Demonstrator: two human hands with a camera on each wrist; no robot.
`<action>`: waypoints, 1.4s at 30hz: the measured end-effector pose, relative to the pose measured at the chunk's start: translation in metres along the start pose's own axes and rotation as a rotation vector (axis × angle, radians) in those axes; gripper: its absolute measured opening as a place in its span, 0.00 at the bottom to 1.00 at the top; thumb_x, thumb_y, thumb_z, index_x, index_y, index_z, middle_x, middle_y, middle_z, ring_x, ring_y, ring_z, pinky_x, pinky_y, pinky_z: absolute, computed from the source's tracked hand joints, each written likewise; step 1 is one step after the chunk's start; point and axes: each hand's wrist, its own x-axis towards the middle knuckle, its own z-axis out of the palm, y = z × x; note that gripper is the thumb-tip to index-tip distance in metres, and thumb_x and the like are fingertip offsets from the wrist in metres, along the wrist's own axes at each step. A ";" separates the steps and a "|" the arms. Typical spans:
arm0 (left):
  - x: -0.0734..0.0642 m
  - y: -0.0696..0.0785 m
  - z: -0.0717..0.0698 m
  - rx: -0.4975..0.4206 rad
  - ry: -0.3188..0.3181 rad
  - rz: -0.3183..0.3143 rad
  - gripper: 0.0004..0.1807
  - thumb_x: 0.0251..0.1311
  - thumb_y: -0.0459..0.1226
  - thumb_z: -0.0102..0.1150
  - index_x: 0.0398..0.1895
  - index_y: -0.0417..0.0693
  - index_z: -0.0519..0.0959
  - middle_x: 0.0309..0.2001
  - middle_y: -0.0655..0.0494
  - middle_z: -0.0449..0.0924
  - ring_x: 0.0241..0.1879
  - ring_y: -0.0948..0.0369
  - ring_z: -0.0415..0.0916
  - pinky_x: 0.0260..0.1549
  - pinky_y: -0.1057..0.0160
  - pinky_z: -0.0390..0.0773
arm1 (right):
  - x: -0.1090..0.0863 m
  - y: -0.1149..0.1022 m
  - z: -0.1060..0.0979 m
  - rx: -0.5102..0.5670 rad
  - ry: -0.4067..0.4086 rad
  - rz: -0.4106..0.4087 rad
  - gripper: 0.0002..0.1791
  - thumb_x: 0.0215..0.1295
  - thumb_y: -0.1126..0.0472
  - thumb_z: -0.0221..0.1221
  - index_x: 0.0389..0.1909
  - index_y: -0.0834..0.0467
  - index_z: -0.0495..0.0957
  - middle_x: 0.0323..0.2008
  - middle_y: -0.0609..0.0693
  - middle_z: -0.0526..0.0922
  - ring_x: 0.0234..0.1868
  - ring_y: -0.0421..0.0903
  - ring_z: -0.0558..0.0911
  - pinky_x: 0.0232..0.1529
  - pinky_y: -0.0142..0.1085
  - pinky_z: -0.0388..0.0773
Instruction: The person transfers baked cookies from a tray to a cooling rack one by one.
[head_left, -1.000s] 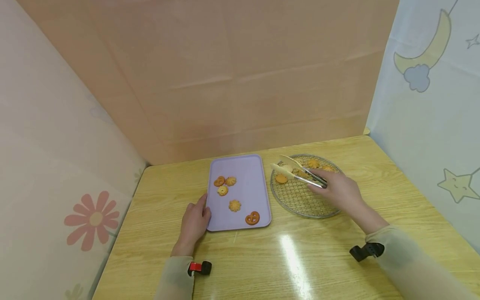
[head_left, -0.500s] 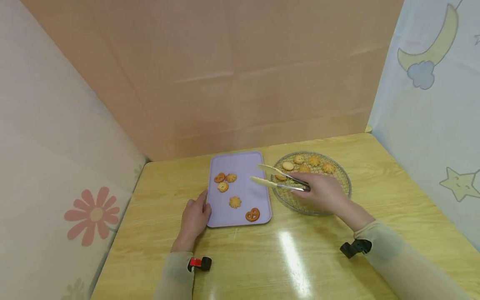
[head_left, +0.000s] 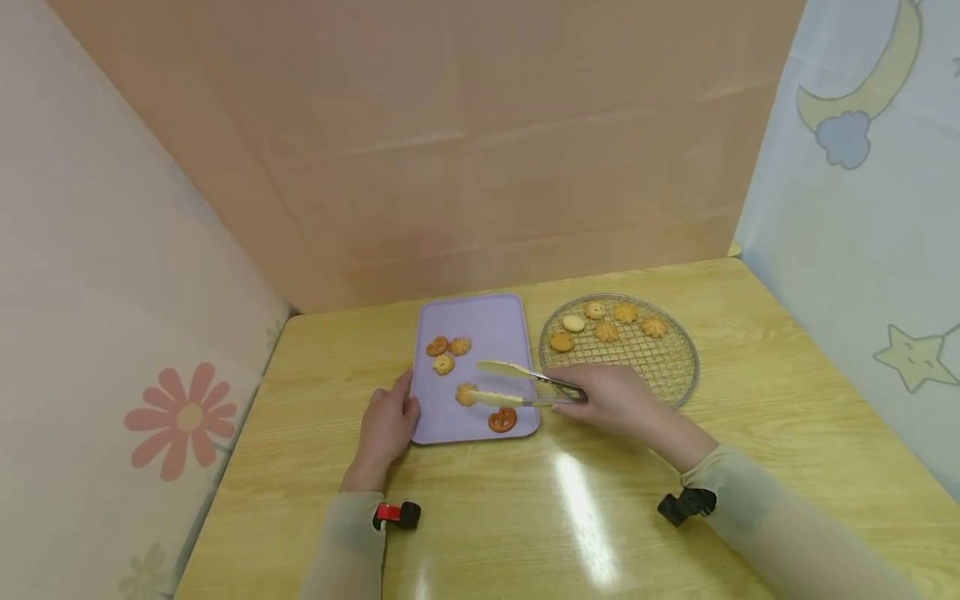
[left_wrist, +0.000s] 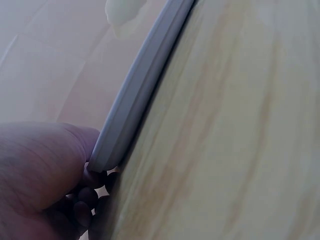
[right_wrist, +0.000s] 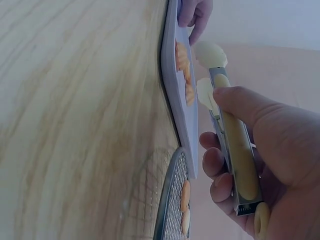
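Observation:
My right hand (head_left: 611, 402) grips a pair of tongs (right_wrist: 237, 150) with cream tips and metal arms. The tongs' tips are spread apart over the lilac tray (head_left: 491, 325), with nothing between them. In the head view, the lower tip overlaps a flower-shaped cookie (head_left: 465, 394), just above a pretzel (head_left: 502, 419). Another pretzel (head_left: 437, 346), a second flower-shaped cookie (head_left: 461, 346) and a round cookie (head_left: 443, 364) sit close together on the tray's left half. At the tray's left edge, my left hand (head_left: 386, 425) holds the rim (left_wrist: 125, 110) between thumb and fingers.
Right of the tray stands a round wire rack (head_left: 660, 367) bearing several cookies (head_left: 606, 332) toward its back. Both lie on a wooden table (head_left: 480, 517). A plain backdrop (head_left: 487, 167) rises behind, with patterned side panels left and right.
My right hand has carried the spread tongs leftward and nearer, from above the wire rack to over the tray. My left hand stays at the tray's edge.

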 end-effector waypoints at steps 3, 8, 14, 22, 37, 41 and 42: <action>-0.001 -0.001 0.000 -0.004 0.002 -0.001 0.28 0.76 0.32 0.60 0.77 0.35 0.75 0.27 0.54 0.75 0.36 0.50 0.72 0.36 0.50 0.73 | 0.001 -0.003 0.006 -0.008 0.009 -0.024 0.33 0.66 0.48 0.78 0.70 0.52 0.85 0.55 0.51 0.92 0.44 0.48 0.90 0.39 0.48 0.86; -0.001 0.000 -0.001 0.000 -0.003 0.000 0.29 0.76 0.33 0.60 0.78 0.35 0.74 0.28 0.53 0.76 0.37 0.49 0.72 0.37 0.49 0.74 | 0.005 -0.007 0.013 -0.015 0.007 -0.028 0.34 0.65 0.47 0.78 0.71 0.51 0.84 0.47 0.47 0.92 0.31 0.40 0.82 0.30 0.41 0.79; 0.001 0.002 -0.003 -0.003 -0.009 0.003 0.30 0.76 0.33 0.59 0.79 0.35 0.73 0.28 0.52 0.76 0.38 0.48 0.73 0.39 0.48 0.75 | 0.012 -0.013 0.016 -0.040 -0.021 0.002 0.35 0.66 0.44 0.77 0.72 0.49 0.84 0.56 0.49 0.91 0.41 0.44 0.89 0.33 0.42 0.81; 0.003 0.001 -0.004 0.016 -0.018 -0.010 0.30 0.76 0.33 0.59 0.79 0.35 0.73 0.30 0.51 0.78 0.40 0.47 0.74 0.41 0.47 0.76 | 0.019 -0.020 0.015 -0.056 -0.051 0.006 0.34 0.66 0.45 0.77 0.71 0.50 0.84 0.55 0.50 0.92 0.42 0.47 0.89 0.33 0.44 0.83; 0.002 0.005 -0.001 0.017 -0.033 -0.025 0.30 0.77 0.34 0.58 0.80 0.36 0.72 0.32 0.50 0.79 0.40 0.48 0.73 0.40 0.49 0.74 | 0.018 -0.018 0.015 -0.078 -0.038 -0.012 0.28 0.67 0.48 0.76 0.66 0.51 0.88 0.50 0.48 0.93 0.40 0.48 0.90 0.32 0.44 0.83; 0.004 0.001 0.000 0.018 -0.024 -0.011 0.30 0.77 0.34 0.57 0.80 0.36 0.72 0.35 0.48 0.80 0.40 0.48 0.72 0.39 0.50 0.74 | 0.020 -0.020 0.013 -0.089 -0.037 -0.010 0.27 0.67 0.48 0.76 0.66 0.50 0.88 0.51 0.48 0.93 0.41 0.49 0.91 0.31 0.46 0.82; 0.004 0.002 -0.001 0.018 -0.026 -0.011 0.30 0.77 0.34 0.57 0.80 0.35 0.72 0.36 0.48 0.81 0.40 0.48 0.72 0.39 0.50 0.73 | 0.019 -0.020 0.013 -0.090 -0.037 -0.008 0.27 0.68 0.48 0.76 0.66 0.50 0.88 0.51 0.48 0.93 0.41 0.50 0.91 0.31 0.45 0.82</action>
